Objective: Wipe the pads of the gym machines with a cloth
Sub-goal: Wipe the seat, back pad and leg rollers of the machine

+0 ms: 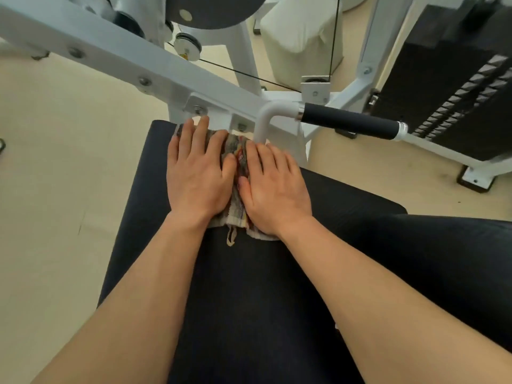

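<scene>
Pressing cloth [237,162] on pad [249,286], both hands flat

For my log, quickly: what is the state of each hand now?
Left hand: open, flat, pressing the cloth on the pad.
Right hand: open, flat, pressing the same cloth.

Soft, even, bright light; faint shadows, slight motion blur, wide-angle bending at the edges
</scene>
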{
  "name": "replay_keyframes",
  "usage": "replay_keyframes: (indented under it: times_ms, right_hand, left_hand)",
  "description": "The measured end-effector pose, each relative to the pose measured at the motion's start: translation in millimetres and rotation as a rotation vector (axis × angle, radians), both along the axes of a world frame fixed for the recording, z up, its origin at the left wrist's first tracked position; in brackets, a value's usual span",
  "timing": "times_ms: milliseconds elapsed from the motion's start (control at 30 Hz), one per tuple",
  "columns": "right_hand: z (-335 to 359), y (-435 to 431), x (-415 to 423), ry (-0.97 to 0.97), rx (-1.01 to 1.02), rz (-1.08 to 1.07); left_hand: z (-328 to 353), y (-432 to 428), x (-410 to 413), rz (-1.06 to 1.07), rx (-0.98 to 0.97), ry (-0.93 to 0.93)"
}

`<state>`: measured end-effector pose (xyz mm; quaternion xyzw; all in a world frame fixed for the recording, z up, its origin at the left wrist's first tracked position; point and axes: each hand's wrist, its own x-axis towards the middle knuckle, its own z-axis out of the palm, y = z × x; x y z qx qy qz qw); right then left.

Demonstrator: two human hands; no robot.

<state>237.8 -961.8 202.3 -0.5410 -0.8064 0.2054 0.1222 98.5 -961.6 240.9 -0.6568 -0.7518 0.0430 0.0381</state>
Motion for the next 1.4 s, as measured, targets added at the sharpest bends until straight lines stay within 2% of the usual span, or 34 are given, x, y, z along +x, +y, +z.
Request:
replay_keyframes:
  times_ms: [67,233,400,500,633,767,833,933,1000,1133,1233,1333,1400]
  right_hand:
    - [6.0,0.9,-14.0,0.013,-0.011,0.065]
    - [21.1,16.3,-49.0,0.059,-0.033,0.221]
    - [18.2,29.7,-38.3,0.071,0.04,0.24]
    - [16.6,31.7,-27.2,0.086,-0.009,0.223]
    - [19.2,41.7,3.4,0.115,-0.125,0.331]
    - [25.1,57.2,41.3,-0.039,-0.199,0.477]
    - [24.6,59.7,56.1,-0.106,-0.346,0.479]
    - [27.4,71.3,62.3,-0.18,-0.609,0.475]
    - [38.0,81.7,60.7,-0.263,-0.689,0.512]
    - [54.4,67.9,44.7,-0.213,-0.524,0.459]
    - [68.6,55.6,7.9,-0.126,-0.351,0.42]
    - [73.3,69.9,-26.9,-0.08,-0.347,0.431]
    - [69.5,83.4,-46.5,0.005,-0.399,0.419]
  left_hand:
    - [9.5,3.6,-17.4,-0.037,-0.001,-0.006]
    - [24.9,18.7,-61.1,0.071,0.018,-0.148]
    - [17.1,20.7,-42.6,0.123,0.052,-0.04]
    - [10.1,19.1,-24.9,0.176,0.061,0.013]
    - [2.2,16.2,7.2,0.066,0.0,0.094]
    - [1.3,11.3,39.8,0.015,-0.033,0.087]
    - [-3.3,7.3,56.5,-0.043,-0.053,0.061]
    - [-13.2,10.3,79.9,0.038,-0.181,-0.011]
    - [-13.8,12.1,75.4,-0.018,-0.209,-0.039]
    - [4.9,13.3,33.5,-0.214,-0.112,-0.11]
    - [21.9,35.0,-9.5,-0.125,-0.064,-0.195]
    - [33.6,59.2,-39.1,-0.034,-0.106,-0.148]
    - [41.0,75.6,-50.5,0.098,-0.138,-0.166]
